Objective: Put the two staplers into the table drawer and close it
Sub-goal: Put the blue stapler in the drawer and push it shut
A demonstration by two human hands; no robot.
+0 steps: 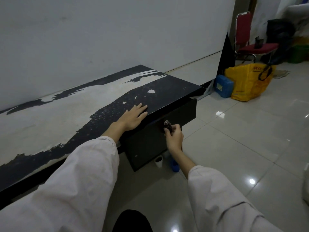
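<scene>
Your left hand (133, 117) lies flat and open, fingers spread, on the worn black tabletop (175, 84) near its front edge. Just below, your right hand (173, 136) pinches the key (167, 125) set in the lock of the black drawer (180, 113), whose front stands slightly out from the tabletop edge. No stapler shows anywhere in view.

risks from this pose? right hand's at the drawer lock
1. The right hand pinches the small key in the drawer front; that grip may slip or twist the key.
2. No staplers are visible, so whether they are inside cannot be told.
3. The left hand lies flat near the tabletop edge, above the drawer gap.
</scene>
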